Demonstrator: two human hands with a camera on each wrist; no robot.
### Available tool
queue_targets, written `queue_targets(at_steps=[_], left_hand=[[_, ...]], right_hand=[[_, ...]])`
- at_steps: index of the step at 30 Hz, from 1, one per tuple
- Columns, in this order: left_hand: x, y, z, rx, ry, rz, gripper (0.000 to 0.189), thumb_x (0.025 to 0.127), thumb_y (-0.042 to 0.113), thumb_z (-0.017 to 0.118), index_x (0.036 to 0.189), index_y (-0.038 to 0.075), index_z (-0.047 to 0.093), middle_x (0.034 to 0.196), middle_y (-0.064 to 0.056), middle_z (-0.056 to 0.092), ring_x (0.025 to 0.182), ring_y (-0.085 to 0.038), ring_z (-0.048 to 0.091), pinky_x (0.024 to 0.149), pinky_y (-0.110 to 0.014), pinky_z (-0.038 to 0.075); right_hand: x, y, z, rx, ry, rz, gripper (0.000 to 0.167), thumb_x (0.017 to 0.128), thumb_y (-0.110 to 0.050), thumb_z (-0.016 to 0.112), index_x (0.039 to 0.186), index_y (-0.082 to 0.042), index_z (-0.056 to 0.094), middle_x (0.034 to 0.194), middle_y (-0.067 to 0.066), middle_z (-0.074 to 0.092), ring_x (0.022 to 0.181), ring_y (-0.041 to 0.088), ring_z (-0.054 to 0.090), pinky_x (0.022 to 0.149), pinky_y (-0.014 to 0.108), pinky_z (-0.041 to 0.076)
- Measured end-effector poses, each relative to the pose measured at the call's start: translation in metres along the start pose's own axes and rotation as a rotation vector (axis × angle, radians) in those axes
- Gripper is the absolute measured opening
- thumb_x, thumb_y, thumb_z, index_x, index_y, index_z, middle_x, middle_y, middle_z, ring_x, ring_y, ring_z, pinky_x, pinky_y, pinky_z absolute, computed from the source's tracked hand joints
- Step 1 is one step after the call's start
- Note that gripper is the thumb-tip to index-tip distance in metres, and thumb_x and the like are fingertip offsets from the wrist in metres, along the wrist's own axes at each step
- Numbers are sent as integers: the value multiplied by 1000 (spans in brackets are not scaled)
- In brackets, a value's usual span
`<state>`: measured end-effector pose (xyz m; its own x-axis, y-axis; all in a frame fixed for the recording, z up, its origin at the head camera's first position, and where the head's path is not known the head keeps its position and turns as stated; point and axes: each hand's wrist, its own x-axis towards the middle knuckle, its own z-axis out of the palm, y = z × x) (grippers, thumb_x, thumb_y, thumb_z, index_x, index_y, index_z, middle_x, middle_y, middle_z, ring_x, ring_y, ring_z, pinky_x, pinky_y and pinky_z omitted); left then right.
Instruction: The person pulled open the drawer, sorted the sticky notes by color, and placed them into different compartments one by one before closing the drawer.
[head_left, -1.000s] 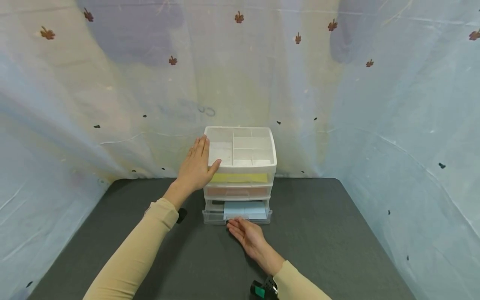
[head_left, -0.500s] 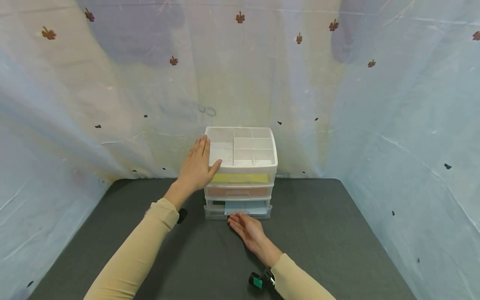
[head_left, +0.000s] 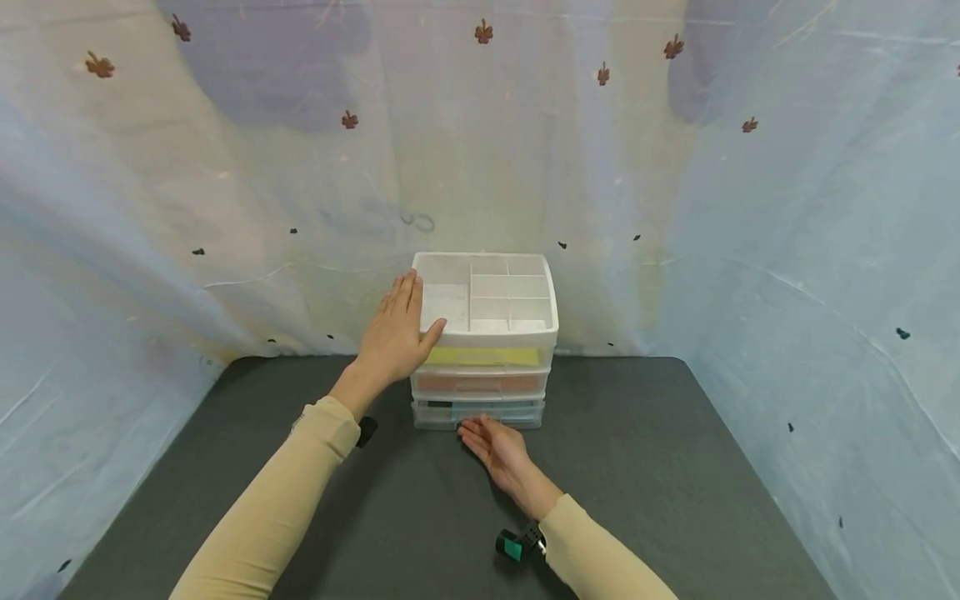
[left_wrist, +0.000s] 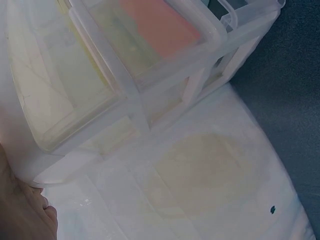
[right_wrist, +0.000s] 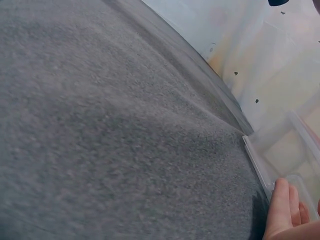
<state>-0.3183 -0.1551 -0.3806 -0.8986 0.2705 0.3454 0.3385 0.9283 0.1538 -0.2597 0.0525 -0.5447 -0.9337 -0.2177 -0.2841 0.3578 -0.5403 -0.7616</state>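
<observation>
A white plastic drawer organizer [head_left: 487,340] stands on the dark table, its top divided into compartments. My left hand [head_left: 392,333] rests flat on its upper left edge, thumb over the front rim. With extended fingers, my right hand [head_left: 501,454] touches the front of the clear bottom drawer [head_left: 435,417], which sticks out slightly. Something light blue shows inside that drawer, partly hidden. Yellow material [head_left: 483,357] is visible through the top drawer, and a salmon-pink sheet [left_wrist: 160,30] lies in the middle one. The right wrist view catches fingers [right_wrist: 281,205] against the clear drawer front.
A dark grey cloth covers the table [head_left: 637,483], slightly wrinkled. Behind and beside it hangs a pale patterned curtain [head_left: 480,167]. A black device with a green patch [head_left: 512,547] sits at my right wrist.
The bottom drawer has slid back into the organizer, covering most of its light blue contents. My right hand moved forward with it, while my left hand stayed on the upper edge.
</observation>
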Motion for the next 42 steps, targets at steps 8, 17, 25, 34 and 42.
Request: queue_targets(at_steps=[8,17,25,34,42], left_hand=[[0,4,0,4,-9,5,86,110,57,33,165,-2,2,174,-17,-6,161,-35,-3,129,-53,10],[-2,2,3,6,-13,15,87,110,58,32,165,-2,1,174,-17,-7,160,-34,-5,129,-53,10],[-5,-5,2,0,-10,11,87,110,59,31,166,0,1,174,-16,-7,161,-35,-4,129,-53,9],[-25,-17,7,-38,42,11,89,108,65,29,167,6,-1,175,-14,-5,161,-33,-5,129,-55,6],[-61,-31,-4,-18,17,-58,95,104,69,39,167,17,-8,174,-3,-13,161,-31,-9,128,-60,1]], right_hand=[[7,-3,0,-11,22,-1,45,113,-11,45,148,18,41,148,35,49,134,38,58,106,36,53],[13,-4,-3,-35,24,-6,47,113,-12,47,147,19,41,146,36,51,127,36,64,101,35,56],[11,-4,-4,-108,-10,-6,50,113,-13,48,151,16,37,144,35,53,128,38,63,105,40,54],[-19,-25,-16,-437,-109,-91,54,113,-21,47,155,12,36,150,30,52,129,39,61,102,40,56],[-39,-58,-27,-670,-43,-305,52,111,-28,53,153,2,48,149,23,56,126,40,63,98,45,58]])
